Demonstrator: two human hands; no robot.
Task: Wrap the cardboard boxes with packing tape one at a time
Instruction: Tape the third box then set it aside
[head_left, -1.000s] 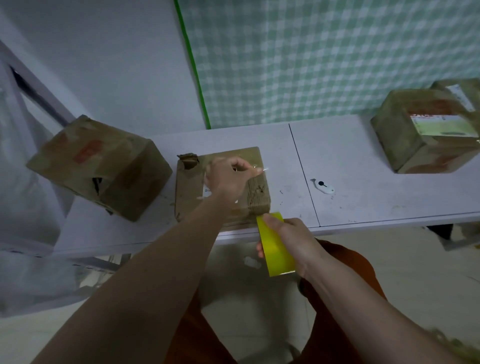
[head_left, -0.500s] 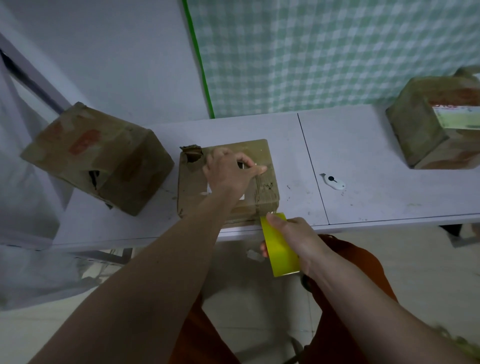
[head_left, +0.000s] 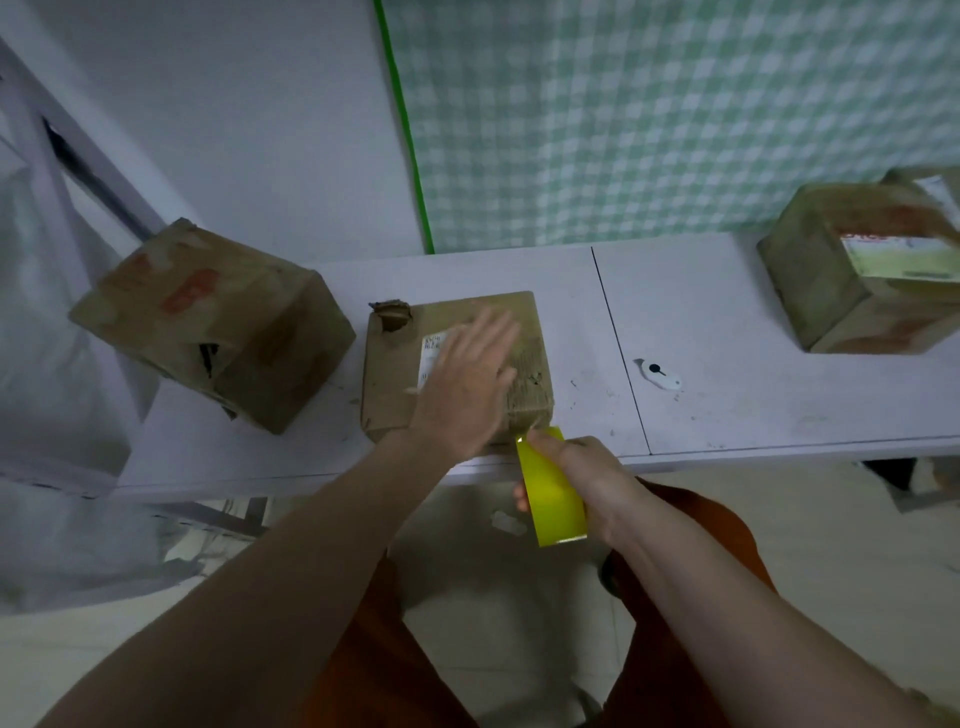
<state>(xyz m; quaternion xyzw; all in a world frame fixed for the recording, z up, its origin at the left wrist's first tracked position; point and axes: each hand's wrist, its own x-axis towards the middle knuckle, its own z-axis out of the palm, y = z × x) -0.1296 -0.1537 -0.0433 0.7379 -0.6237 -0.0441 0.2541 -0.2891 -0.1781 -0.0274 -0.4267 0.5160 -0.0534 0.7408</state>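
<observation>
Fingers straight, your left hand (head_left: 470, 387) is lying flat on top of the middle cardboard box (head_left: 457, 364), pressing it down. Your right hand (head_left: 574, 470) is gripping the yellow tape roll (head_left: 551, 491) just off the box's near right corner, hanging past the near edge of the white table (head_left: 727, 332). The strip is likely running from that corner away toward the far edge, so your left hand is sitting nearer the line to smooth. Another box (head_left: 213, 322) is resting to the left, a third (head_left: 857, 270) well apart on the right, with a small white cutter (head_left: 658, 374) between
</observation>
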